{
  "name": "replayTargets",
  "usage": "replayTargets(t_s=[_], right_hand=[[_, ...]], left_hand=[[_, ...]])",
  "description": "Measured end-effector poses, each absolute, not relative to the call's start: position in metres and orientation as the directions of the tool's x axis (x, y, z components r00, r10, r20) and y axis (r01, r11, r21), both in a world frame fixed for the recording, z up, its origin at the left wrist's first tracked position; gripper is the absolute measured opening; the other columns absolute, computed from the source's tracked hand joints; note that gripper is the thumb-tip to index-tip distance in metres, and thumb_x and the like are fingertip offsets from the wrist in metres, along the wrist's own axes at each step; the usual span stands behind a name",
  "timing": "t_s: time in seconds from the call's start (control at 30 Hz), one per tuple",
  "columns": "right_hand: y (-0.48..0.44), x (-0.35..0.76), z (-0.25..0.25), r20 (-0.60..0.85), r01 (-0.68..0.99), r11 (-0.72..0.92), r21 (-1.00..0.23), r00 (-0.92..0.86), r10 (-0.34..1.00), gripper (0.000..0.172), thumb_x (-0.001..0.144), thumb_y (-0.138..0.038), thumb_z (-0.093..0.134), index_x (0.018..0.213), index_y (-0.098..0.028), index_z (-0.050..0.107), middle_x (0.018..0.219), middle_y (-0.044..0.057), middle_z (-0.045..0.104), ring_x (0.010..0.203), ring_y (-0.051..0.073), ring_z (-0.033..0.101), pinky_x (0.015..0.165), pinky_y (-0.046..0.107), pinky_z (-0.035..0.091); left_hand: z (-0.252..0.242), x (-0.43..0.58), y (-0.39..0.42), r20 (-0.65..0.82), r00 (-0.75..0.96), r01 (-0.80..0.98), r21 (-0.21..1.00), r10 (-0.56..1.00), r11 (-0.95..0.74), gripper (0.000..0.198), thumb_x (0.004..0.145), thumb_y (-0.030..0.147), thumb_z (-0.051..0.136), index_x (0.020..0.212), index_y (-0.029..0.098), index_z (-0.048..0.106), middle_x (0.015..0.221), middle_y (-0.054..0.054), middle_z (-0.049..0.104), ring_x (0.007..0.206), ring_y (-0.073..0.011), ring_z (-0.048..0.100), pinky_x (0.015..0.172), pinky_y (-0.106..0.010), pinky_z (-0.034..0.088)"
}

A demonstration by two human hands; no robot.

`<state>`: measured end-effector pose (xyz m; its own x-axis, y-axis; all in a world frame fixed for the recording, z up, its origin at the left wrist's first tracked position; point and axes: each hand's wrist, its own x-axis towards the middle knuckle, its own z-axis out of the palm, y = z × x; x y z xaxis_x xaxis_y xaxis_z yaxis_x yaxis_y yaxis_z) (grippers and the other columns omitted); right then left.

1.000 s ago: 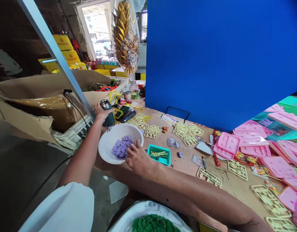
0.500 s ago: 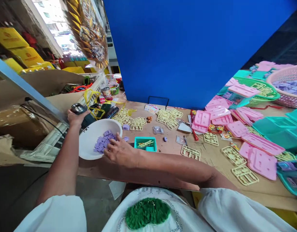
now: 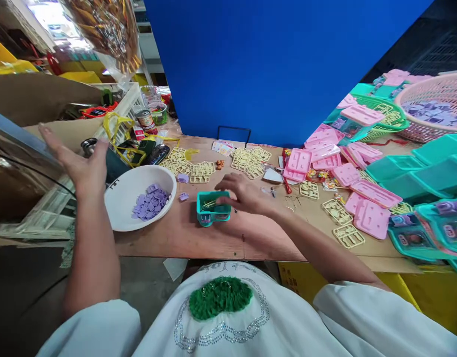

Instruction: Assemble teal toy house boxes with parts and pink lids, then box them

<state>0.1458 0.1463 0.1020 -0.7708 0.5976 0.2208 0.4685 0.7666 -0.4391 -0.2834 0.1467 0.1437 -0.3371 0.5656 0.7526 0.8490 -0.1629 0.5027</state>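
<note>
My left hand (image 3: 81, 166) is raised with its fingers spread, beside a dark flask (image 3: 115, 161) with a metal top, and grips nothing. In front of the flask stands a white bowl (image 3: 120, 198) holding a heap of small purple plastic pieces (image 3: 151, 202). Farther right, my right hand (image 3: 246, 194) hovers at the right side of a small teal box (image 3: 203, 202), thumb and fingers apart. Thin cream-coloured sticks (image 3: 210, 203) lie inside the box; the hand partly covers its right end. Two loose purple pieces (image 3: 183, 197) rest between bowl and box.
Cream sprue frames (image 3: 202, 172) lie along the back of the table, below a large blue panel (image 3: 280, 69). To the right are pink plates (image 3: 373, 218), stacked teal boxes (image 3: 436, 163) and a pink basket (image 3: 407, 106). A metal bar (image 3: 20, 131) slants at left.
My left hand has let go of the flask and lifted away from it, fingers spreading. My right hand has left the purple pieces in the bowl and moved right to the teal box.
</note>
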Motion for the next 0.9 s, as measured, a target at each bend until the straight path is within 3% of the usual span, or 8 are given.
replayTargets(t_s=[0.07,0.13,0.27,0.33,0.43,0.53,0.7,0.9], right_hand=[[0.136,0.143,0.090,0.143,0.507,0.789,-0.347,-0.803,0.579,0.057,0.088,-0.050,0.081,0.131,-0.015,0.066,0.125,0.019,0.067,0.114,0.036,0.058,0.098,0.051,0.043],[0.128,0.139,0.080,0.097,0.569,0.777,-0.270,-0.787,0.610,0.075,0.080,-0.052,0.088,0.138,-0.013,0.062,0.129,0.023,0.065,0.118,0.041,0.057,0.101,0.060,0.042],[0.145,0.143,0.081,0.154,0.554,0.778,-0.296,-0.777,0.611,0.073,0.080,-0.050,0.088,0.139,-0.012,0.062,0.122,0.020,0.066,0.112,0.037,0.060,0.097,0.054,0.048],[0.174,0.145,0.089,0.264,0.525,0.791,-0.314,-0.752,0.604,0.076,0.084,-0.051,0.084,0.145,-0.014,0.059,0.126,0.020,0.064,0.114,0.036,0.059,0.097,0.051,0.050],[0.235,0.131,0.101,0.371,0.552,0.779,-0.297,-0.685,0.627,0.077,0.087,-0.049,0.079,0.151,-0.012,0.055,0.134,0.021,0.060,0.119,0.037,0.056,0.101,0.051,0.050],[0.298,0.091,0.100,0.324,0.677,0.686,-0.267,-0.607,0.726,0.079,0.086,-0.044,0.078,0.153,-0.009,0.053,0.135,0.022,0.059,0.121,0.039,0.053,0.105,0.052,0.048],[0.368,0.022,0.081,0.267,0.779,0.578,-0.245,-0.518,0.812,0.077,0.088,-0.032,0.075,0.155,-0.004,0.049,0.144,0.026,0.054,0.130,0.042,0.048,0.110,0.055,0.045],[0.388,-0.011,0.068,0.191,0.814,0.525,-0.248,-0.491,0.850,0.056,0.092,-0.024,0.071,0.144,-0.008,0.059,0.153,0.028,0.052,0.138,0.043,0.047,0.109,0.059,0.048]], left_hand=[[0.159,-0.231,0.118,0.819,-0.261,0.861,0.437,0.512,-0.259,0.098,0.099,0.033,0.066,0.154,-0.015,0.002,0.172,-0.037,0.013,0.165,-0.0322,0.014,0.131,-0.054,0.018],[0.163,-0.176,0.087,0.900,-0.190,0.824,0.364,0.394,-0.435,0.081,0.101,0.022,0.064,0.158,-0.006,0.014,0.170,-0.030,0.029,0.162,-0.0285,0.031,0.131,-0.053,0.029],[0.122,-0.100,0.034,0.969,-0.060,0.816,0.187,0.241,-0.547,0.074,0.090,0.007,0.072,0.157,0.014,0.041,0.162,-0.018,0.047,0.153,-0.0319,0.046,0.120,-0.054,0.049],[0.086,-0.082,0.015,0.917,-0.012,0.814,0.241,0.399,-0.529,0.076,0.090,0.006,0.072,0.158,0.021,0.042,0.160,-0.016,0.050,0.150,-0.0295,0.051,0.115,-0.047,0.055],[0.034,-0.068,-0.003,0.793,-0.020,0.815,0.366,0.609,-0.449,0.057,0.098,0.013,0.065,0.152,0.018,0.048,0.152,-0.020,0.057,0.146,-0.0316,0.055,0.109,-0.047,0.058],[0.001,-0.063,-0.010,0.715,-0.034,0.844,0.395,0.699,-0.363,0.045,0.101,0.018,0.062,0.145,0.016,0.054,0.145,-0.021,0.061,0.139,-0.0317,0.061,0.109,-0.049,0.057],[-0.014,-0.064,-0.009,0.710,-0.051,0.883,0.361,0.702,-0.301,0.043,0.101,0.018,0.060,0.144,0.016,0.056,0.140,-0.019,0.065,0.136,-0.0291,0.062,0.108,-0.045,0.056],[-0.019,-0.064,-0.003,0.734,-0.066,0.900,0.336,0.676,-0.278,0.035,0.102,0.017,0.058,0.137,0.014,0.061,0.130,-0.017,0.070,0.130,-0.0286,0.066,0.107,-0.045,0.055]])
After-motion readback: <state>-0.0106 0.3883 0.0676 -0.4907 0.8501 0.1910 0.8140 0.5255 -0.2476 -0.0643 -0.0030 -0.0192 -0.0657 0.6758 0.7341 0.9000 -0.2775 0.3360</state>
